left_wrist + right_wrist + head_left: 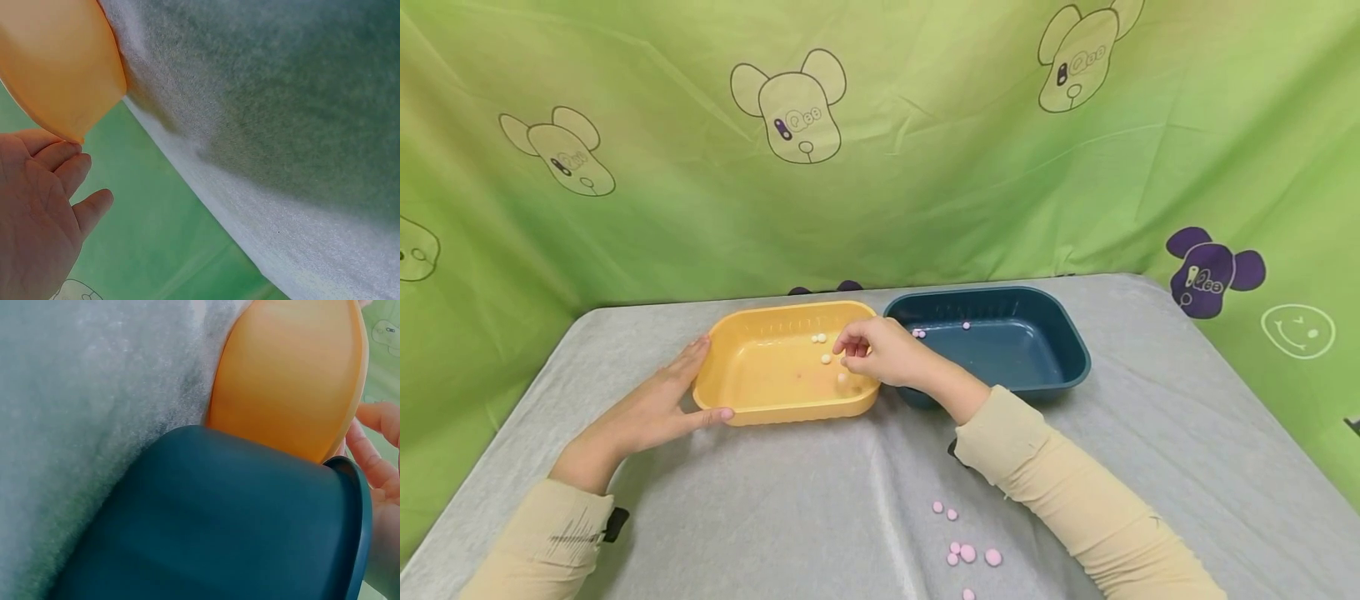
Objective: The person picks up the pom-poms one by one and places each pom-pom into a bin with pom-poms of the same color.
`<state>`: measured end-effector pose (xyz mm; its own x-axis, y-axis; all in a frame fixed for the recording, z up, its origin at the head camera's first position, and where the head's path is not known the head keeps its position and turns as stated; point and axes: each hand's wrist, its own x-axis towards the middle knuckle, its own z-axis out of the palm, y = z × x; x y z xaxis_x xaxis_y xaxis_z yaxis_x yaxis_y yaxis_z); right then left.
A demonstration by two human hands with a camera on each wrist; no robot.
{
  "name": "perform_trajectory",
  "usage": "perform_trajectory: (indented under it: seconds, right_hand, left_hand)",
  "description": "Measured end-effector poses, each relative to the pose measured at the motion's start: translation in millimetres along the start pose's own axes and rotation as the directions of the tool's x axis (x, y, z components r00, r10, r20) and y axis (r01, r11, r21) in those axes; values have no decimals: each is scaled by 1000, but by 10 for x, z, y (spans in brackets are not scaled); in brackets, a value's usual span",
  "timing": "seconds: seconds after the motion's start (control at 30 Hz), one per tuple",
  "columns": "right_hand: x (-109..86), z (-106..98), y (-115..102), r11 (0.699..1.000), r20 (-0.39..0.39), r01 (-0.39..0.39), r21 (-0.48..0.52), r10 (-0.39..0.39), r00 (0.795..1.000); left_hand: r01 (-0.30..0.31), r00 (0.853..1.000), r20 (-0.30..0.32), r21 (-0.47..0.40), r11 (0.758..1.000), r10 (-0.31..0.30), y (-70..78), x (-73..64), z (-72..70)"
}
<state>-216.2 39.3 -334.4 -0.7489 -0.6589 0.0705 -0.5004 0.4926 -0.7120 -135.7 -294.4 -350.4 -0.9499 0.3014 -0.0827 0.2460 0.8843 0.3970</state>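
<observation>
Several round beads [826, 359] dot the glossy yellow tray [767, 379]; left grip [658, 406] and right grip [883, 348], fingers parted.

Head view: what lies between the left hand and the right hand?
Most of the yellow tray, with small pale balls inside, as the head view shows.

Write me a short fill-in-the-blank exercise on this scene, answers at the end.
1. In the head view, the dark blue rectangular plastic tray stands to the ____ of the yellow rectangular plastic tray.
2. The left hand touches the rim of the ____ tray.
3. The small round balls lying loose on the grey cloth are ____.

Missing words: right; yellow; pink.
</observation>
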Motion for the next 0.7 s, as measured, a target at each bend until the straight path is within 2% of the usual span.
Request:
perform_trajectory:
  seconds: [0.23,0.53,0.7]
  right_hand:
    - [-42,-32,65,1000,-7,-24,17,24,1000]
    - [-249,-117,105,999,-47,-5,34,7,999]
    - [-320,-116,103,999,-65,31,21,-29,997]
  left_hand:
    - [3,1000,0,0,1000,-3,8,-3,-2]
    - [5,1000,2,4,1000,-5,19,-4,-2]
    - [10,1000,5,-1,1000,-10,27,-11,0]
